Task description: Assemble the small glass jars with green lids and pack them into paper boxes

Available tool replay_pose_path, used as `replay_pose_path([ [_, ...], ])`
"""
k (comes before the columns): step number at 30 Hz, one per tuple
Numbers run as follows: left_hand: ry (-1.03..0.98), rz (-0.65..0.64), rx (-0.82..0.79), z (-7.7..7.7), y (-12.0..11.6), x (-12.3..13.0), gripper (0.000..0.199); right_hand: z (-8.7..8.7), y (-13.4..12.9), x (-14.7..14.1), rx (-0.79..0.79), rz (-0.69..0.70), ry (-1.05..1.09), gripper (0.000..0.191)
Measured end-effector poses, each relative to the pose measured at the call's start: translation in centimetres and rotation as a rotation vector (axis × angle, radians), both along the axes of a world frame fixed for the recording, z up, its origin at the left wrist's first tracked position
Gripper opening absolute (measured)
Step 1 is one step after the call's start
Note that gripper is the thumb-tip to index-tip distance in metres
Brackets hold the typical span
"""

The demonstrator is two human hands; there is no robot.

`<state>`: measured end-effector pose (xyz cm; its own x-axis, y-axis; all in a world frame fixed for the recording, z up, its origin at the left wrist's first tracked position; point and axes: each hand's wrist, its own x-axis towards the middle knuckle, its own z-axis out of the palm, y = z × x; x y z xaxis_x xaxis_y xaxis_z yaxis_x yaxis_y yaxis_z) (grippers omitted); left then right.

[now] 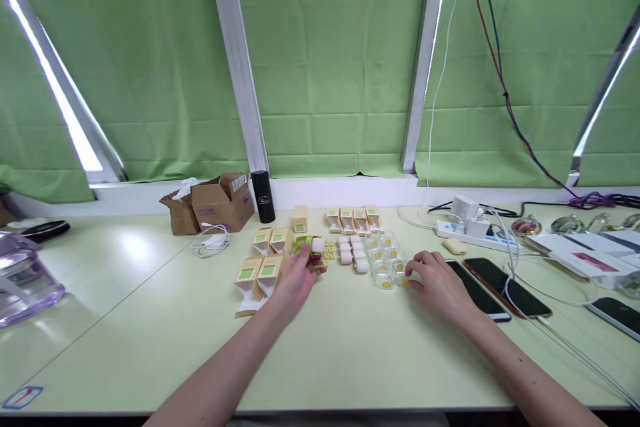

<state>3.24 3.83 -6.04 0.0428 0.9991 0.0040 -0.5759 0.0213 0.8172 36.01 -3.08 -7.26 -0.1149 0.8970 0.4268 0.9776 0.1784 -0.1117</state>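
Centre frame, left hand (pixel 299 273), grip closed, holds a green holder (pixel 301 240) and pink case (pixel 317 245). Right hand (pixel 437 279), grip half curled, meets the clear covers (pixel 379 267); hold cannot be told. Apparently partway: loose cases (pixel 346 257) remain; cartons (pixel 269 271) stand open.

Your left hand (pixel 299 275) hides part of the green packaging (pixel 301 240) at mid-frame; whether your right hand (pixel 440 283) touches the clear plastic cases (pixel 384 281) is too small to tell. The left edge crops the purple transparent container (pixel 27 283), the lower right edge a phone (pixel 616 315).
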Motion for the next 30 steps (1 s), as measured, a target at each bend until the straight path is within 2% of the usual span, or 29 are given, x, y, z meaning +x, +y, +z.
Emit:
replay_pose_path([
  [3,0.0,0.0,0.007,-0.1,0.2,0.0,0.052,0.5,0.2,0.6,0.047,0.024,0.022,0.018],
  [6,-0.014,0.0,0.011,-0.2,0.3,-0.1,0.052,2.2,0.2,1.0,0.091,0.067,0.219,0.014],
  [9,-0.025,-0.001,0.012,-0.2,0.3,-0.1,0.052,4.2,0.1,-0.1,0.044,0.197,0.585,0.006],
  [12,-0.036,0.008,0.008,-0.3,0.3,-0.1,0.051,5.7,0.4,-3.5,-0.106,0.425,1.037,0.023],
  [14,-0.042,0.017,0.005,-0.3,0.3,-0.1,0.05,6.0,1.0,-6.5,-0.23,0.563,1.285,0.03],
  [17,-0.045,0.026,0.026,-0.3,0.5,-0.3,0.05,5.5,2.2,-10.5,-0.395,0.712,1.691,0.037],
  [20,-0.052,0.047,0.051,-0.4,0.7,-0.5,0.05,4.4,3.4,-13.1,-0.512,0.73,1.945,0.039],
  [25,-0.07,0.059,0.074,-0.5,0.9,-0.7,0.047,2.3,4.3,-14.4,-0.587,0.703,2.107,0.03],
  [30,-0.058,0.032,0.11,-0.7,0.8,-0.5,0.054,1.3,3.9,-14.6,-0.644,0.73,2.099,0.032],
])
